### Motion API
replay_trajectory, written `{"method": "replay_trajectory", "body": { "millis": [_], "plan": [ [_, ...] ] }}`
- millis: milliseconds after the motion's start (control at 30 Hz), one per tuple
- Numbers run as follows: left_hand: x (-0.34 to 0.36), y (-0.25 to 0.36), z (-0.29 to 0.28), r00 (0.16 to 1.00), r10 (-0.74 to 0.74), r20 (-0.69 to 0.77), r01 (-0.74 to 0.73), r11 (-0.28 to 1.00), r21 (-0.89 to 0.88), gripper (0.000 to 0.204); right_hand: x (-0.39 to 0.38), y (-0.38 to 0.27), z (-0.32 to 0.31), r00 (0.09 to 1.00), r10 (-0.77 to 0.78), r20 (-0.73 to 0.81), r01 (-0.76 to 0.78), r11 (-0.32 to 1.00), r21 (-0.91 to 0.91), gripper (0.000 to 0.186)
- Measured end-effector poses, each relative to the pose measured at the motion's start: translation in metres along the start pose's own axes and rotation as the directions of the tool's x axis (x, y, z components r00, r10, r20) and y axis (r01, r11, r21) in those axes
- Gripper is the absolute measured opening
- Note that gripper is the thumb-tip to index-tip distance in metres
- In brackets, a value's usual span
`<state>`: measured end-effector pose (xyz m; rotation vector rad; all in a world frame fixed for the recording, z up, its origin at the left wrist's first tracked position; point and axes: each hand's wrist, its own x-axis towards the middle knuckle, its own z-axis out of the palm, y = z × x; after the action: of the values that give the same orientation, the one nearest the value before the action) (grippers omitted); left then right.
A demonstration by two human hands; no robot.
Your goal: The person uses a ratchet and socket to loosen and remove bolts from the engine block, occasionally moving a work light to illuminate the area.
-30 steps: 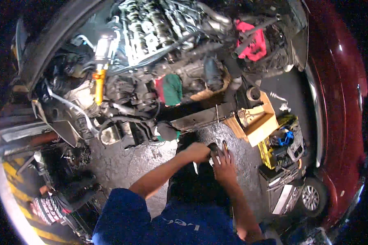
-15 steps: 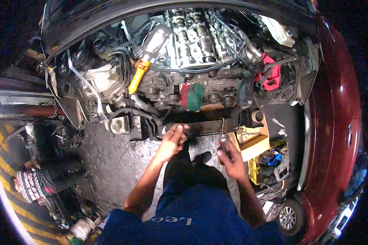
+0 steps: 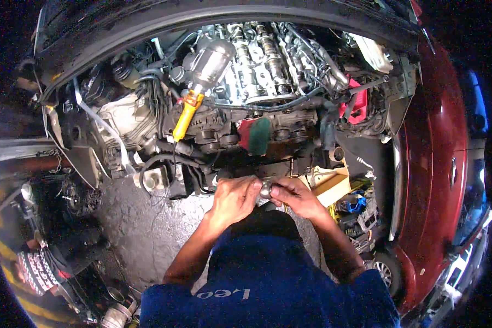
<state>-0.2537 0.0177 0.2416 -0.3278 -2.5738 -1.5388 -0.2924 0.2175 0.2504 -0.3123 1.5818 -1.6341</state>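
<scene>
In front of my chest, my left hand (image 3: 236,198) and my right hand (image 3: 294,198) meet around a small rounded metal piece (image 3: 266,189). Both sets of fingers are curled onto it, hiding much of it, so I cannot tell exactly what it is. Beyond them lies the open engine bay, with exposed camshafts (image 3: 265,52) and a red-and-green cloth (image 3: 257,136) on the front of the engine. A work lamp with a yellow handle (image 3: 187,117) rests at an angle across the left part of the engine.
A cardboard box (image 3: 331,186) and a yellow tool case with blue items (image 3: 355,204) stand right of me. A red car (image 3: 429,202) borders the right side. A co-worker (image 3: 46,265) is low at the left, by striped flooring. A pink tray (image 3: 355,109) sits in the engine bay.
Half a second ago my hands were apart; now they have come together, the left moving right, the right moving left, both on the metal piece. The whole view has also shifted slightly.
</scene>
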Motion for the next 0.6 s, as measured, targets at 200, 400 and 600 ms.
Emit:
{"method": "replay_trajectory", "body": {
  "millis": [200,400,600],
  "plan": [
    [0.010,-0.036,-0.008,0.948,0.036,0.316,0.032,0.978,-0.205,0.032,0.020,0.004,-0.006,0.999,-0.024,0.044,0.041,0.898,-0.439,0.039],
    [0.033,-0.051,0.003,0.966,-0.232,0.111,0.239,0.970,-0.055,0.038,0.026,0.007,0.018,0.960,-0.038,-0.277,-0.077,0.916,-0.393,0.042],
    [0.098,-0.060,0.001,0.950,-0.297,-0.097,0.270,0.936,-0.228,0.037,0.048,-0.037,-0.004,0.820,-0.334,-0.464,-0.112,0.701,-0.704,0.031]
  ]
}}
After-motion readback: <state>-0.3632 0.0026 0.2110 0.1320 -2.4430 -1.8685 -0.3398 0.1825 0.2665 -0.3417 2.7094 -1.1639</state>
